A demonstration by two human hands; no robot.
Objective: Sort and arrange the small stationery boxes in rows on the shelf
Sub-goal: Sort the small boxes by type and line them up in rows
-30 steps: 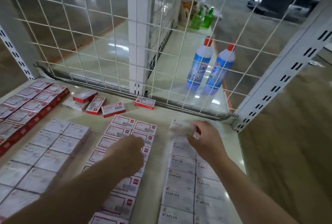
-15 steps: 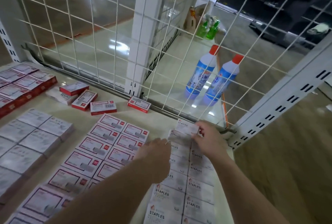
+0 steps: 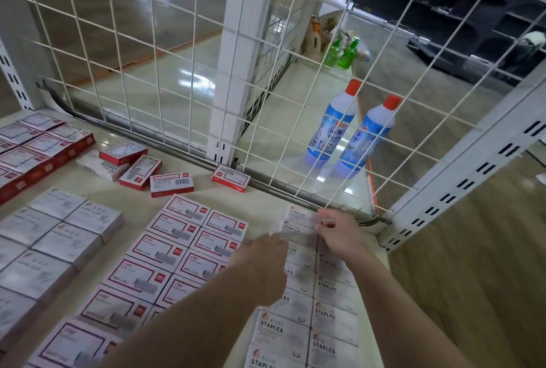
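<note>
clearly the right hand (image 3: 339, 233) pinches a white staples box (image 3: 300, 215) at the far end of the right-hand rows (image 3: 325, 317) on the shelf (image 3: 204, 196), the left hand (image 3: 263, 261) loosely curled on the neighbouring column — next, seat it flush and square.

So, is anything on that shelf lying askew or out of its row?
Yes. Toward the back, five loose boxes sit outside the rows: three red-edged boxes at mixed angles, one resting on a white staples box, and a lone red-edged box by the wire mesh.
</note>
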